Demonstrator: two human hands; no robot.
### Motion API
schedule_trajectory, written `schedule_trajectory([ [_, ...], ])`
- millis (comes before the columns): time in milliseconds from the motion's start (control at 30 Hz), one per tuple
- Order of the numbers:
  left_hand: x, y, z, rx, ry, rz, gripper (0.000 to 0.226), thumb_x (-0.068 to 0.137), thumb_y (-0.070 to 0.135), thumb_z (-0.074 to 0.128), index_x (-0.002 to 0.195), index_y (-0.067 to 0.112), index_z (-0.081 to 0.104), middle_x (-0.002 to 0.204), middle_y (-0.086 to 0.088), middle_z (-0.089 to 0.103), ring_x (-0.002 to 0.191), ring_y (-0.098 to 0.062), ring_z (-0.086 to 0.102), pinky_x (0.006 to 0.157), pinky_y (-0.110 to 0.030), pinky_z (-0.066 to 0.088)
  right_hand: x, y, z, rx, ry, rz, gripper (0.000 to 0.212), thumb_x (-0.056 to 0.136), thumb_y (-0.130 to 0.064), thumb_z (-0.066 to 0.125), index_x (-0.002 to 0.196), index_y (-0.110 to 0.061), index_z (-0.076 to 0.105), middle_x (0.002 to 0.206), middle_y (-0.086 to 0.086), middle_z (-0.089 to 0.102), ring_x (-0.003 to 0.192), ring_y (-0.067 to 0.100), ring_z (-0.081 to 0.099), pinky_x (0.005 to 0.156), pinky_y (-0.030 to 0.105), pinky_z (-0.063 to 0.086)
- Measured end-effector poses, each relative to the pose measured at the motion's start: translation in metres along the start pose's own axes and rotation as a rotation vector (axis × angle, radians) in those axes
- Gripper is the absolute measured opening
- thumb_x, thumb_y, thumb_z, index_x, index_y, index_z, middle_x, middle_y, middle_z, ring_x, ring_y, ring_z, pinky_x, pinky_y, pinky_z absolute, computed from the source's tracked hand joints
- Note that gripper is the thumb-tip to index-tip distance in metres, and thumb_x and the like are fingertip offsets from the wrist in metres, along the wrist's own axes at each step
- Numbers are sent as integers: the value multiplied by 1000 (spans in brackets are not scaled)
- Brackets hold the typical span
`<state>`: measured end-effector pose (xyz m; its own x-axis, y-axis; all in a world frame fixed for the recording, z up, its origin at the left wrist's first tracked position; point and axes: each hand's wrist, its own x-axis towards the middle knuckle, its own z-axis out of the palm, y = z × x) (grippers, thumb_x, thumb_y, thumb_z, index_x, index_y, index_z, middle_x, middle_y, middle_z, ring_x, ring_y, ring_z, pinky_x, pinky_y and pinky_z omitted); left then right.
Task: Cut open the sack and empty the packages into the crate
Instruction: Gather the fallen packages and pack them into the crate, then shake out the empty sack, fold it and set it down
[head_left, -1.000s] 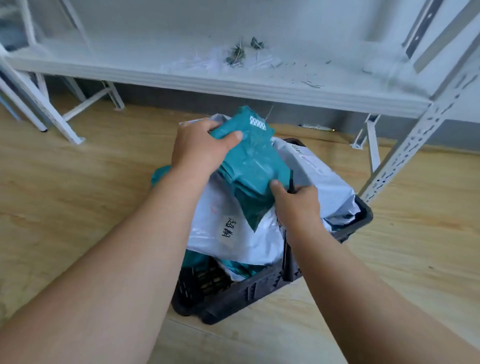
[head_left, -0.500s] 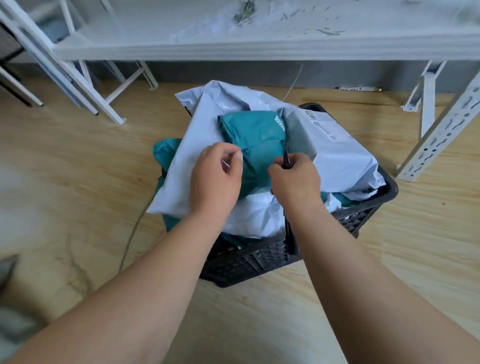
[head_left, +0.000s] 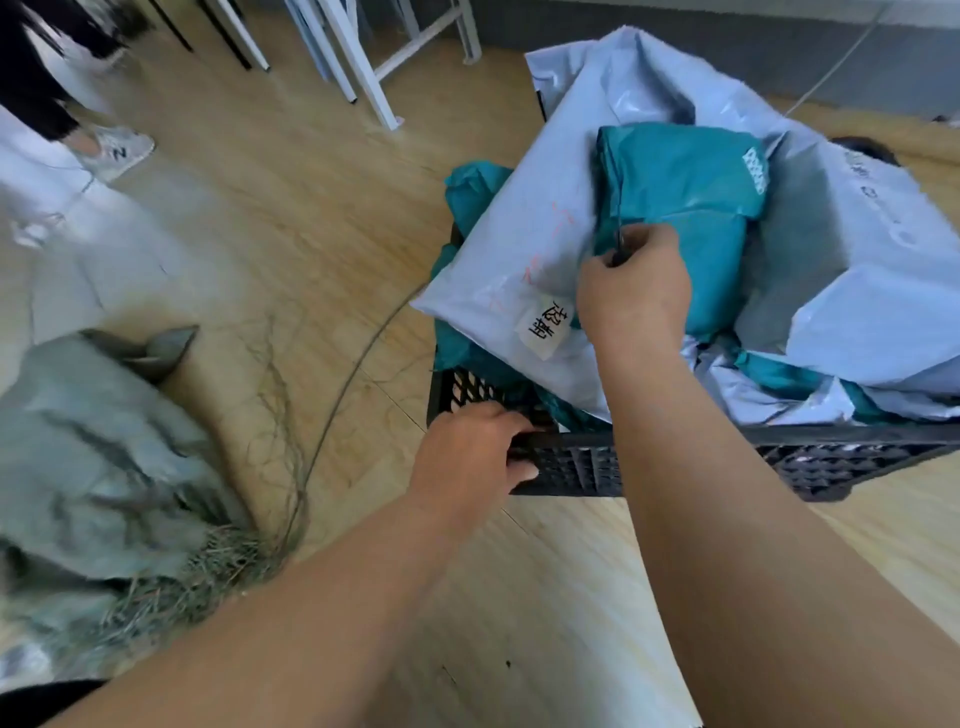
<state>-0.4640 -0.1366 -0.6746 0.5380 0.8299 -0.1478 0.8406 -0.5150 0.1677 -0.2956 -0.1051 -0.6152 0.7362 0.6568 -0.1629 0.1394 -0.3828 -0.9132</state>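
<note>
Gripping the crate (head_left: 571, 462) rim, the left hand (head_left: 467, 457) could tip or drag it, and the heaped packages (head_left: 685, 208) may slide over the near edge, since they stand well above the walls. The right hand (head_left: 631, 291) is curled around a thin dark tool (head_left: 618, 244), whose tip could nick the teal bag it touches. Slack, grey and frayed, the sack (head_left: 88, 457) lies crumpled on the floor (head_left: 249, 197) left of the crate.
</note>
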Motion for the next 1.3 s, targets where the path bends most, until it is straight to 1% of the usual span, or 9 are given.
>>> schedule_trajectory([
  [200,27,-25,11,143,203,48,16,85,19,66,100,19,71,93,-1,67,90,-25,62,69,-32,38,-9,7,-6,-52,-40,-64,28,87,-14,49,113,-17,57,109,5,66,104,26,59,84,27,42],
  [300,57,-42,-3,111,174,-81,26,87,8,62,108,21,70,103,-2,65,97,-24,59,66,-30,38,-18,10,-3,22,-106,-28,17,83,-16,52,97,-24,58,89,-1,66,91,32,66,87,42,54],
  [467,59,-27,-30,-309,252,-116,18,90,24,62,107,22,67,104,5,60,98,-15,58,79,-35,51,-37,1,5,144,-189,22,10,83,-16,60,91,-22,63,84,5,68,58,17,61,63,33,51],
  [600,33,-24,-44,-1204,-470,-269,41,93,55,47,105,20,66,104,1,70,92,-15,66,78,-32,55,-50,-18,28,276,-259,75,6,87,-11,57,90,-14,61,93,22,69,35,9,43,45,21,39],
  [700,21,-67,-55,-1345,-720,-172,34,97,45,47,114,20,63,107,1,70,103,-15,65,85,-32,53,-56,-36,61,297,-311,25,5,92,-15,58,88,-15,60,87,8,68,40,8,47,46,21,42],
  [900,7,-173,-91,-1559,-440,-282,21,99,25,51,112,13,61,103,-3,69,93,-13,68,82,-26,57,-94,-74,174,115,-462,-24,42,99,-48,40,111,-12,59,95,0,71,88,16,67,81,37,52],
  [1033,-8,-267,-98,-1292,-488,-370,39,95,40,55,125,16,60,121,2,67,117,-17,62,95,-36,52,-126,-86,237,-37,-542,25,39,102,-42,33,107,-13,58,80,2,65,80,22,64,70,33,50],
  [1133,-28,-339,-75,-886,-314,-709,49,97,41,51,132,6,55,131,-5,60,120,-21,57,102,-37,47,-150,-81,273,-163,-652,125,27,104,-30,36,109,-7,48,74,8,53,60,22,55,52,29,44],
  [1300,-92,-443,-9,-423,-169,-1097,40,96,26,43,130,6,54,134,-13,54,121,-30,52,93,-33,42,-189,-51,315,-603,-886,246,8,97,-1,43,105,0,44,73,15,51,55,23,44,56,34,38],
])
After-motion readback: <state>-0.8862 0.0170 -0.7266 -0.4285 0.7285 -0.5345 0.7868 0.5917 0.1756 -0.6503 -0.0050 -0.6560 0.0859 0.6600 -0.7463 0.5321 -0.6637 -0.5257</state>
